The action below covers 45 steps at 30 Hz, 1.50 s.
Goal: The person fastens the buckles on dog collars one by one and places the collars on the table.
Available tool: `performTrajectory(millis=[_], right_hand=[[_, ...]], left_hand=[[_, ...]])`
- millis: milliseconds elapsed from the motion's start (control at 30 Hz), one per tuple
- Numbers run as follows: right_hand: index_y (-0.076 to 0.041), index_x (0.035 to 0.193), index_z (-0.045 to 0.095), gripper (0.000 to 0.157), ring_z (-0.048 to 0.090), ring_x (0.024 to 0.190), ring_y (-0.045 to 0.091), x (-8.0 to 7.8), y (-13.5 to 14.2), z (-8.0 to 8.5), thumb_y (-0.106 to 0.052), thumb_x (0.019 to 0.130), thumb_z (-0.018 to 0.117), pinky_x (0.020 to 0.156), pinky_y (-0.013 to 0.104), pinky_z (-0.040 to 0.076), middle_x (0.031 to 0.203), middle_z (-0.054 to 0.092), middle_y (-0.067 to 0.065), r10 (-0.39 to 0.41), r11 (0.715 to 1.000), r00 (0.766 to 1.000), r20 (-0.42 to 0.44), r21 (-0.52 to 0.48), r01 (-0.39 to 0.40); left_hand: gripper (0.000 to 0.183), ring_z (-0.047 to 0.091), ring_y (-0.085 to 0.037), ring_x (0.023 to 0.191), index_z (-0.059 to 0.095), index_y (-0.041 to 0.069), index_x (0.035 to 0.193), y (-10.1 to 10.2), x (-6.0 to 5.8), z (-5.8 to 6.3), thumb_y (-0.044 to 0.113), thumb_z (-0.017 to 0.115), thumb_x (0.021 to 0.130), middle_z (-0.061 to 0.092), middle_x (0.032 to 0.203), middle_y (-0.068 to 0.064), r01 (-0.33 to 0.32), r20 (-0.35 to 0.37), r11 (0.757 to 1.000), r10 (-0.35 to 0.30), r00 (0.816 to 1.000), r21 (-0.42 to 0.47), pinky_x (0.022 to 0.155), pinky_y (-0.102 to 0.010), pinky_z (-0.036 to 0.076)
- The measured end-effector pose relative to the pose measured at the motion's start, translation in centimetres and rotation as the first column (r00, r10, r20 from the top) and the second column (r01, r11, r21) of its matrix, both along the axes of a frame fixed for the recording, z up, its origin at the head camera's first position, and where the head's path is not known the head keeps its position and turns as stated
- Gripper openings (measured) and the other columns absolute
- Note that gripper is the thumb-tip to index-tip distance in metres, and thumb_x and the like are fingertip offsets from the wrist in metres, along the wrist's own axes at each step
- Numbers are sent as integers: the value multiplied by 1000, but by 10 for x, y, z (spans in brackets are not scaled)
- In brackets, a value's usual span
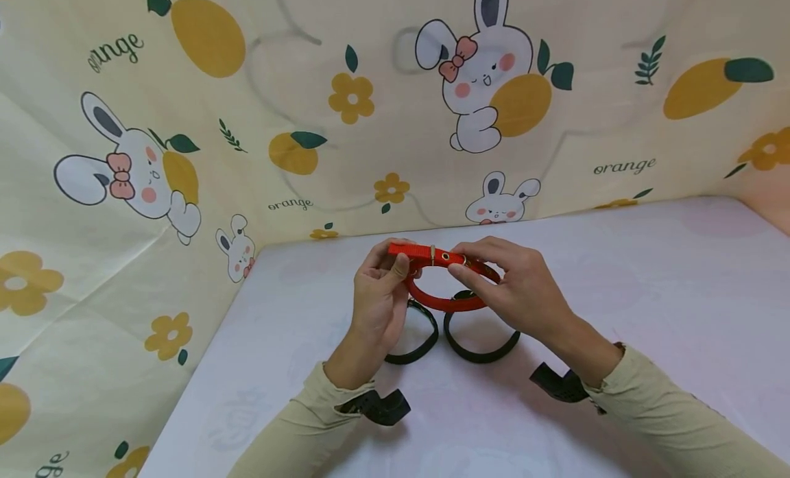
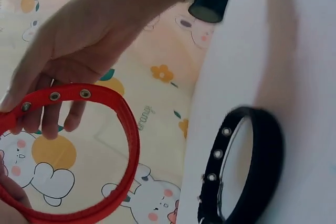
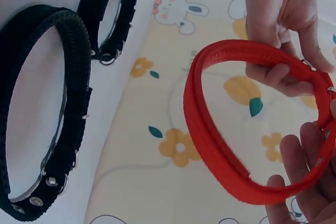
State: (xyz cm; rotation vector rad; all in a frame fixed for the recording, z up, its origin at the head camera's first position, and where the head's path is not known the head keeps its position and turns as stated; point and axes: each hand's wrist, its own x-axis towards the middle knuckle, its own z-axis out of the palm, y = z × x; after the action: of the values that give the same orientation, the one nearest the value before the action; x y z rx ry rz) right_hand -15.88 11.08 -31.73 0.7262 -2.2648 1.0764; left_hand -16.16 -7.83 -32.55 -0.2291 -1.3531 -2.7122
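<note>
A red buckle collar with metal eyelets (image 1: pixel 441 304) is raised over the table, bent into a closed loop. My left hand (image 1: pixel 378 296) grips its buckle end, thumb in front. From the other side my right hand (image 1: pixel 524 280) pinches the eyelet strap between thumb and fingers. In the left wrist view the red collar's row of eyelets (image 2: pixel 55 96) runs along the top of the loop, beside the fingers. The right wrist view shows the red loop (image 3: pixel 197 114) hanging between both hands, its buckle area at the frame's right edge.
Two black collars lie looped on the white table (image 1: pixel 271 368), just below the hands: one on the left (image 1: pixel 410 358), one on the right (image 1: pixel 481 358). A cloth printed with rabbits and oranges (image 1: pixel 395 149) hangs behind. Dark cameras sit on both wrists.
</note>
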Motion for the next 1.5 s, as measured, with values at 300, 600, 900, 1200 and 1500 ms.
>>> performTrajectory(millis=[300, 600, 900, 1200, 1500], right_hand=[[-15, 107, 76, 21, 61, 81, 8, 1, 4, 1, -17, 87, 78, 65, 25, 51, 93, 73, -4, 7, 1000, 1000, -2, -19, -7], [-19, 101, 74, 13, 62, 86, 7, 5, 3, 1, -21, 88, 77, 72, 29, 52, 93, 71, -9, 7, 1000, 997, 72, 13, -8], [-22, 97, 74, 16, 60, 85, 3, 2, 5, 2, -27, 84, 81, 72, 29, 51, 90, 70, -13, -3, 998, 999, 42, 68, 0], [-20, 99, 76, 15, 62, 89, 11, 0, 5, 3, -25, 86, 79, 72, 33, 49, 91, 72, -7, -7, 996, 999, 31, 86, 5], [-20, 100, 75, 18, 62, 91, 8, 0, 5, 2, -27, 85, 80, 67, 28, 51, 93, 71, -9, -7, 995, 1000, 8, 99, 7]], left_hand=[[44, 58, -17, 98, 66, 14, 114, -1, -1, 1, 27, 79, 74, 66, 107, 0, 55, -3, 997, -55, 998, -53, 81, -23, 51], [40, 56, -15, 88, 70, 7, 113, 2, 1, -5, 22, 82, 78, 72, 95, 4, 65, -24, 970, -73, 997, -233, 79, -23, 46], [27, 55, -14, 87, 68, 12, 108, 5, 3, -5, 16, 78, 84, 69, 95, 4, 36, -60, 970, -52, 997, -242, 77, -24, 45], [20, 57, -17, 91, 63, 10, 112, 1, 3, -1, 9, 67, 92, 69, 102, 0, 21, -23, 984, -25, 999, -175, 77, -24, 50], [36, 57, -16, 94, 58, 0, 123, 1, 3, 1, 12, 68, 91, 68, 104, 0, 23, 2, 987, -23, 1000, -156, 78, -23, 49]])
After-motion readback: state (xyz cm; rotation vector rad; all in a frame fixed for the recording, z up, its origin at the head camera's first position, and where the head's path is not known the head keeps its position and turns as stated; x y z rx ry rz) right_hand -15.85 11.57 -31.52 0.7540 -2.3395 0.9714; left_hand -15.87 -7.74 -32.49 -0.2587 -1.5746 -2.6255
